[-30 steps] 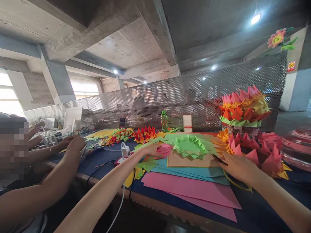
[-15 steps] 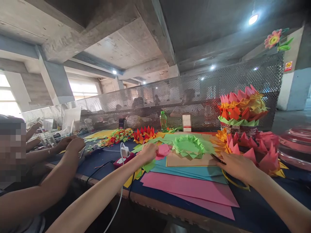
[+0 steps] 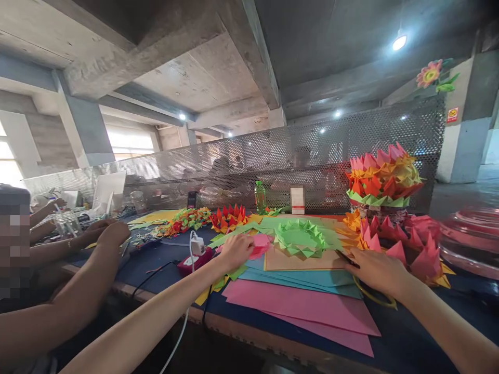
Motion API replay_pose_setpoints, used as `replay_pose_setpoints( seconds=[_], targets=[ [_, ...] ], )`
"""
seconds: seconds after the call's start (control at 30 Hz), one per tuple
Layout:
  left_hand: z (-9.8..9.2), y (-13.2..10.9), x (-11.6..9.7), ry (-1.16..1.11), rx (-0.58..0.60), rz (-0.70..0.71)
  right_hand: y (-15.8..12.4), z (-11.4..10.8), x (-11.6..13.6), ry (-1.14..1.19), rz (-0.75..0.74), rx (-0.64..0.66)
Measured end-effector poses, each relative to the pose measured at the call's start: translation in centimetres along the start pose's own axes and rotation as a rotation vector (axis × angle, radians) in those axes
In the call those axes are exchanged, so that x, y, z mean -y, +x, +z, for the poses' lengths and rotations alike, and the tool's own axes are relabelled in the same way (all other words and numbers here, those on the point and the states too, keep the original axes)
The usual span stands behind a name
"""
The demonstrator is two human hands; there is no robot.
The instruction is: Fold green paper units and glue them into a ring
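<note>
My left hand (image 3: pixel 236 251) is closed, its fingertips at the edge of some small pink paper pieces (image 3: pixel 260 245). Whether a piece is between them I cannot make out. My right hand (image 3: pixel 376 270) rests low on the table, closed on a slim dark tool (image 3: pixel 346 258) that points left; its kind is unclear. Between the hands lies a ring of folded light green paper (image 3: pixel 301 238) on a tan sheet (image 3: pixel 300 262). Below it are blue sheets (image 3: pixel 288 277) and pink sheets (image 3: pixel 300 306). A yellow loop (image 3: pixel 376 296) curves out beneath my right hand.
A stacked paper lotus (image 3: pixel 384 179) and a pink folded ring (image 3: pixel 403 241) stand at the right, beside a clear red-tinted container (image 3: pixel 471 241). A green bottle (image 3: pixel 260 197) is at the back. A white plug (image 3: pixel 198 246) with cables is left. A co-worker's arm (image 3: pixel 93 275) reaches in.
The whole view has shifted slightly, moving most things a little left in the picture. Both hands stay in nearly the same places, the left fingers still at the pink paper.
</note>
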State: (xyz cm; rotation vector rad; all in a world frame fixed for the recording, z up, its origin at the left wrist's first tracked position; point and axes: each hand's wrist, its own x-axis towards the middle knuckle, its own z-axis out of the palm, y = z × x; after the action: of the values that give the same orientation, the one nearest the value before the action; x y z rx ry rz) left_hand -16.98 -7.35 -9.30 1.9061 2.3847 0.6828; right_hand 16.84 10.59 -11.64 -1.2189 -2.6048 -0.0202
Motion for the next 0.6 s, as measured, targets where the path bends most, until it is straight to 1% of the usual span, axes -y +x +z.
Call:
replay_pose_setpoints(
  seconds=[0.1, 0.23, 0.37, 0.5, 0.6],
  targets=[
    [1.1, 1.0, -1.4, -0.193, -0.060, 0.006, 0.0, -0.2, 0.1, -0.060, 0.005, 0.052],
    [2.1, 4.1, -3.3, -0.480, -0.050, 0.037, -0.1, -0.7, 0.3, -0.099, 0.009, 0.084],
    [3.2, 6.8, -5.1, -0.709, -0.052, 0.050, -0.1, -0.8, 0.4, -0.118, 0.021, 0.079],
    [4.6, 7.6, -6.2, -0.858, -0.045, 0.021, -0.1, -0.6, 0.3, -0.115, 0.013, 0.053],
    [4.8, 7.3, -6.3, -0.917, -0.035, -0.006, -0.1, -0.2, 0.1, -0.098, 0.017, 0.020]
  ],
)
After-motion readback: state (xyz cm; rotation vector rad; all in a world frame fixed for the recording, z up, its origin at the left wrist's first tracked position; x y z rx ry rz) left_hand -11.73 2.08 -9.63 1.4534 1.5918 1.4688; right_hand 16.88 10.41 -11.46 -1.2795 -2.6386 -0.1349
